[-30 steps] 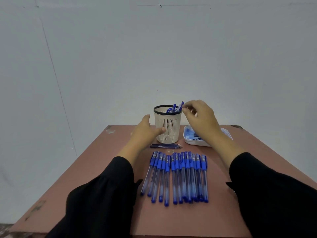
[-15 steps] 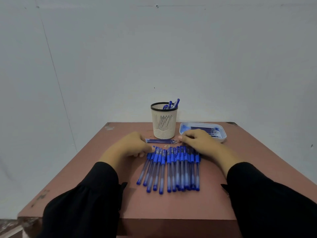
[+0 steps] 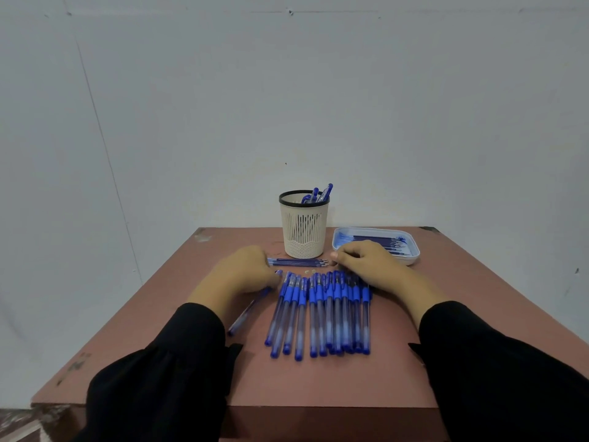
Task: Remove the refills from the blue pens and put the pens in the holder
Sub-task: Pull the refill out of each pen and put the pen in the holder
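Head view: left hand (image 3: 245, 275) gripped one pen (image 3: 248, 311); right hand (image 3: 366, 263), curled, grip unclear, could scatter the row of pens (image 3: 322, 314).

Left hand (image 3: 245, 272) grips pen (image 3: 247, 314); holder (image 3: 304, 231) behind.

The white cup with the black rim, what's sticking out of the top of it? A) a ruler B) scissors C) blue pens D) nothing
C: a few blue pens poke up above the rim of the white holder, which stands at the far side of the table.
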`<state>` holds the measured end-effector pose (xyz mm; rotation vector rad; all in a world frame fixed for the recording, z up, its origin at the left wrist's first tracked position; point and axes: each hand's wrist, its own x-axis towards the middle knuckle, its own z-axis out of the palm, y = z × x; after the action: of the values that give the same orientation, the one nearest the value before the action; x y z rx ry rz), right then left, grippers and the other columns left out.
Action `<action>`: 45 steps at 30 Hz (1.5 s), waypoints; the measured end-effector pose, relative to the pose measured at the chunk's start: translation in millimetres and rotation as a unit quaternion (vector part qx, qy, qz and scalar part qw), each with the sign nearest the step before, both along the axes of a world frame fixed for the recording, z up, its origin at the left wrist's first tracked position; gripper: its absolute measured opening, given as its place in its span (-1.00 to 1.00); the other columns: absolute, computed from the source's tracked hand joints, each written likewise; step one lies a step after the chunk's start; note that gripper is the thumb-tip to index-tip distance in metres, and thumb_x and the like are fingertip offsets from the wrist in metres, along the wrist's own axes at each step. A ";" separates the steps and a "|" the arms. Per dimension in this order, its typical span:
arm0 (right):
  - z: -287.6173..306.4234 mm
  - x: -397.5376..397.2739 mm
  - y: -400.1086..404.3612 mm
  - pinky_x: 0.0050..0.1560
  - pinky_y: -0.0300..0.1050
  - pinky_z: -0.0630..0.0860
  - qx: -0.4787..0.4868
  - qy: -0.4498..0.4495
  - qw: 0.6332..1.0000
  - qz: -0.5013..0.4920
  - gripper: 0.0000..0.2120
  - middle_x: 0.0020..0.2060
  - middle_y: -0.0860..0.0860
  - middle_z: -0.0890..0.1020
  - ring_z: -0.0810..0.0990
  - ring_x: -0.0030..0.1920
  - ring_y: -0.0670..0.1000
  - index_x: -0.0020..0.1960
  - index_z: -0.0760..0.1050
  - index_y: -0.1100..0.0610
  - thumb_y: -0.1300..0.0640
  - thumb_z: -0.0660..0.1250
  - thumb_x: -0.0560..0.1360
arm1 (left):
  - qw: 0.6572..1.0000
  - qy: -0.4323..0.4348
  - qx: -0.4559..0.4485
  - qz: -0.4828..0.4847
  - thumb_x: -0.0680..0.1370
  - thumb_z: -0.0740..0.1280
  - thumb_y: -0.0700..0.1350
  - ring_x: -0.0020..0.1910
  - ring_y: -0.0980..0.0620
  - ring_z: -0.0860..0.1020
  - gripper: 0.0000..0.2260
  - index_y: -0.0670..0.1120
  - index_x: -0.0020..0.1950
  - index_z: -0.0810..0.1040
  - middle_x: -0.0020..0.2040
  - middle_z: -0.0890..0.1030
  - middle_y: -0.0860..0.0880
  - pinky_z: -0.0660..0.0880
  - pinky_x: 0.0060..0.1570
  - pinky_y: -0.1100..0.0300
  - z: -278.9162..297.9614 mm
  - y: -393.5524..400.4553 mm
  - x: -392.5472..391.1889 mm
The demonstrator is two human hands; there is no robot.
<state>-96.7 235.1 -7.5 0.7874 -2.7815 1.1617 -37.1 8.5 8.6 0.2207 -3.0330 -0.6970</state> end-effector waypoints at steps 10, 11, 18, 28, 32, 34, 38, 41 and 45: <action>0.4 2.9 -10.8 -0.02 -0.21 0.60 -0.192 -0.019 0.981 0.024 -0.86 -0.10 -0.12 0.69 0.65 -0.03 -0.10 0.01 0.66 -0.08 0.10 0.39 0.51 | 0.979 0.165 0.004 -0.117 0.59 0.15 -0.10 -0.19 0.00 0.51 -0.88 0.01 0.03 0.47 -0.14 0.56 0.03 0.44 -0.19 0.07 -4.0 12.7 1.0; 1.7 4.4 -12.7 -0.06 -0.31 0.56 -0.200 -0.007 0.979 0.032 -0.83 -0.08 -0.14 0.68 0.63 -0.02 -0.16 0.03 0.66 -0.09 0.13 0.41 0.49 | 0.975 0.177 -0.029 -0.131 0.61 0.14 -0.06 -0.16 0.03 0.51 -0.86 0.02 0.08 0.48 -0.10 0.58 0.04 0.41 -0.21 0.11 -5.2 16.8 0.4; 6.4 10.1 -20.1 0.06 -0.06 0.60 -0.184 0.008 0.981 0.064 -0.81 -0.16 -0.10 0.70 0.66 -0.05 -0.11 -0.06 0.70 -0.05 0.22 0.45 0.44 | 0.927 0.278 -0.181 -0.174 0.63 0.10 0.05 -0.19 0.08 0.49 -0.73 0.07 0.20 0.52 -0.07 0.62 0.03 0.22 -0.35 0.23 -10.9 28.7 -1.1; 12.4 12.9 -17.8 -0.17 -0.44 0.49 -0.205 -0.004 0.978 0.043 -0.78 -0.20 -0.11 0.68 0.62 -0.17 -0.30 0.01 0.66 0.10 0.28 0.48 0.40 | 0.905 0.331 -0.210 -0.163 0.61 0.10 0.16 -0.22 0.03 0.58 -0.70 0.12 0.17 0.55 -0.14 0.66 0.03 0.27 -0.38 0.21 -9.6 30.3 0.3; 14.0 12.2 -17.1 -0.13 -0.44 0.50 -0.195 -0.006 0.980 0.039 -0.79 -0.21 -0.12 0.68 0.63 -0.16 -0.28 -0.02 0.66 0.05 0.26 0.50 0.38 | 0.921 0.310 -0.180 -0.154 0.59 0.12 0.18 -0.12 0.08 0.58 -0.72 0.21 0.23 0.51 -0.05 0.66 0.09 0.24 -0.37 0.26 -5.5 27.3 4.2; 14.8 11.6 -16.3 -0.10 -0.39 0.51 -0.181 -0.002 0.983 0.038 -0.80 -0.19 -0.11 0.68 0.63 -0.13 -0.23 -0.02 0.67 0.04 0.24 0.49 0.40 | 0.930 0.291 -0.166 -0.149 0.60 0.12 0.17 -0.08 0.09 0.57 -0.71 0.19 0.24 0.50 -0.02 0.65 0.09 0.22 -0.38 0.32 -7.0 27.6 2.9; 15.8 3.5 -5.8 -0.14 -0.41 0.46 -0.152 0.027 0.988 -0.018 -0.85 -0.11 -0.07 0.66 0.59 -0.09 -0.16 -0.01 0.68 0.08 0.24 0.43 0.45 | 0.945 0.274 -0.144 -0.104 0.63 0.03 0.13 -0.02 0.04 0.56 -0.65 0.06 0.27 0.48 0.04 0.64 0.04 0.45 -0.16 0.16 -8.9 22.7 -2.0; 14.0 -3.0 6.2 -0.07 -0.29 0.45 -0.088 0.053 0.991 -0.085 -0.89 -0.13 -0.07 0.66 0.59 -0.07 -0.11 -0.05 0.69 0.07 0.20 0.42 0.46 | 0.950 0.279 -0.119 -0.072 0.65 0.01 0.07 0.01 0.00 0.56 -0.65 -0.01 0.25 0.49 0.06 0.63 0.01 0.49 -0.07 0.10 -9.0 15.1 -2.9; 11.7 -1.3 11.5 -0.07 -0.14 0.53 0.095 0.101 0.985 -0.103 -0.91 -0.20 -0.14 0.67 0.60 -0.13 -0.13 -0.13 0.69 -0.03 0.08 0.41 0.43 | 0.947 0.293 -0.112 -0.067 0.64 0.02 0.03 -0.12 0.05 0.52 -0.69 0.01 0.18 0.51 -0.07 0.62 0.05 0.41 -0.24 0.15 -10.5 13.0 -4.2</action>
<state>-98.0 246.7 4.2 0.5717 -2.7496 0.7485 -41.3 21.5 -1.9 -0.1735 -2.5301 -0.3327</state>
